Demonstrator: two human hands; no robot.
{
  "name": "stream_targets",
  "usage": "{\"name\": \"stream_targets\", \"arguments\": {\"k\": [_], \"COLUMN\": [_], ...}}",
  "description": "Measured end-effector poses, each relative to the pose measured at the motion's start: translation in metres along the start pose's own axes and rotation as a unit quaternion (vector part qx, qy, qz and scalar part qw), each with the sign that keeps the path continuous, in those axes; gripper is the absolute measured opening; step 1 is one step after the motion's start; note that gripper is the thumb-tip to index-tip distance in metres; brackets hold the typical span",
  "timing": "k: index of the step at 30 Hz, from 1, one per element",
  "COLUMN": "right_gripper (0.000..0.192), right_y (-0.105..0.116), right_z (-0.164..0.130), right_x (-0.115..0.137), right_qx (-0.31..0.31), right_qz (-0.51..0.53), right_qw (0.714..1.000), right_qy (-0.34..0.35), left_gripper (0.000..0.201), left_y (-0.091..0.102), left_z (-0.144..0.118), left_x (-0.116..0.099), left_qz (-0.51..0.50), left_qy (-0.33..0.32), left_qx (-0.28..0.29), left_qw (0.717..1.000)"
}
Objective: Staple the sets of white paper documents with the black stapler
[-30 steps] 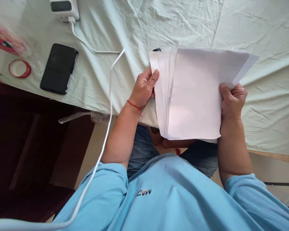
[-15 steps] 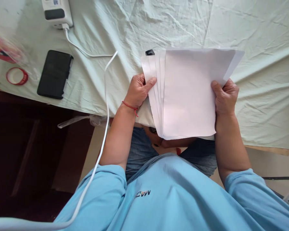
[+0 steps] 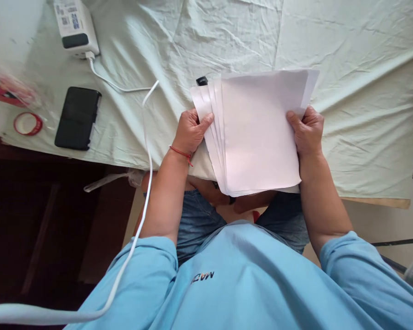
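Your left hand [image 3: 191,133] pinches the left edge of a stack of white paper sheets [image 3: 258,133], thumb on top and fingers curled underneath, and your right hand [image 3: 306,133] clamps the right edge the same way, so the stack hangs between them above the near edge of the tabletop [image 3: 365,137] and over your lap. The sheets are fanned, several left edges stepping out one behind another and a corner poking out at the upper right, so squaring looks only partly done: the edges are not yet flush. The paper is thin, smooth and blank, bowing a little. A thin red string [image 3: 181,152] circles your left wrist. Beneath lies a pale green cloth [image 3: 227,36], soft and creased. A small black object [image 3: 202,81] peeks from behind the stack's top left corner; what it is, you cannot tell. Further left run a glossy white cable [image 3: 145,137], a flat black phone [image 3: 77,118], a boxy white charger [image 3: 75,27] and a red ring of tape [image 3: 28,123].
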State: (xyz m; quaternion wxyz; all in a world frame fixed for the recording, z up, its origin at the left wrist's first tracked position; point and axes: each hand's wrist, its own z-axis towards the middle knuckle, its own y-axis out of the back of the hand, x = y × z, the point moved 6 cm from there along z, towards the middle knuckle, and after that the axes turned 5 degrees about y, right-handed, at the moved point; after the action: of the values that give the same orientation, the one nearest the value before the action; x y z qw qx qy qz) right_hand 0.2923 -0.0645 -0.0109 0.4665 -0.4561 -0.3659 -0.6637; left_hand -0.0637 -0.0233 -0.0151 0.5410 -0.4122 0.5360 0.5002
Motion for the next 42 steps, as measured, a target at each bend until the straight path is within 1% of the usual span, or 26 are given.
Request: {"name": "stream_targets", "arguments": {"k": [5, 10, 15, 19, 23, 27, 31, 34, 39, 42], "right_gripper": [0.049, 0.046, 0.040, 0.041, 0.044, 0.046, 0.045, 0.045, 0.048, 0.048], "right_y": [0.002, 0.003, 0.010, 0.013, 0.007, 0.001, 0.001, 0.002, 0.001, 0.000], "right_z": [0.001, 0.000, 0.002, 0.001, -0.003, -0.005, -0.004, -0.003, -0.004, -0.004], "right_x": [-0.004, -0.005, -0.005, -0.008, -0.006, -0.001, 0.002, 0.002, 0.004, 0.006], "right_qx": [0.002, 0.006, -0.016, -0.018, 0.019, 0.040, 0.030, 0.022, 0.033, 0.021], "right_qz": [0.000, 0.002, 0.025, 0.037, 0.027, 0.017, 0.019, 0.017, -0.021, -0.027], "right_qw": [1.000, 1.000, 0.999, 0.999, 0.999, 0.998, 0.999, 0.999, 0.998, 0.999], "right_qy": [0.018, 0.010, 0.028, 0.010, -0.019, -0.037, -0.027, -0.033, -0.042, -0.037], "left_gripper": [0.063, 0.060, 0.059, 0.050, 0.044, 0.048, 0.049, 0.050, 0.054, 0.056], "left_y": [0.000, 0.000, 0.001, 0.004, 0.007, 0.009, 0.007, 0.006, 0.006, 0.005], "left_z": [0.001, 0.002, 0.007, 0.008, 0.007, 0.006, 0.006, 0.007, 0.006, 0.004], "left_x": [0.000, 0.005, 0.015, 0.020, 0.021, 0.024, 0.024, 0.023, 0.022, 0.018], "left_qz": [0.007, -0.002, -0.066, -0.098, -0.087, -0.094, -0.114, -0.124, -0.121, -0.115], "left_qy": [-0.017, -0.001, 0.000, 0.017, 0.012, 0.006, 0.009, 0.013, 0.014, 0.012], "left_qx": [0.001, 0.012, 0.023, 0.020, 0.020, 0.012, 0.007, 0.016, 0.021, 0.014], "left_qw": [1.000, 1.000, 0.998, 0.995, 0.996, 0.995, 0.993, 0.992, 0.992, 0.993]}}
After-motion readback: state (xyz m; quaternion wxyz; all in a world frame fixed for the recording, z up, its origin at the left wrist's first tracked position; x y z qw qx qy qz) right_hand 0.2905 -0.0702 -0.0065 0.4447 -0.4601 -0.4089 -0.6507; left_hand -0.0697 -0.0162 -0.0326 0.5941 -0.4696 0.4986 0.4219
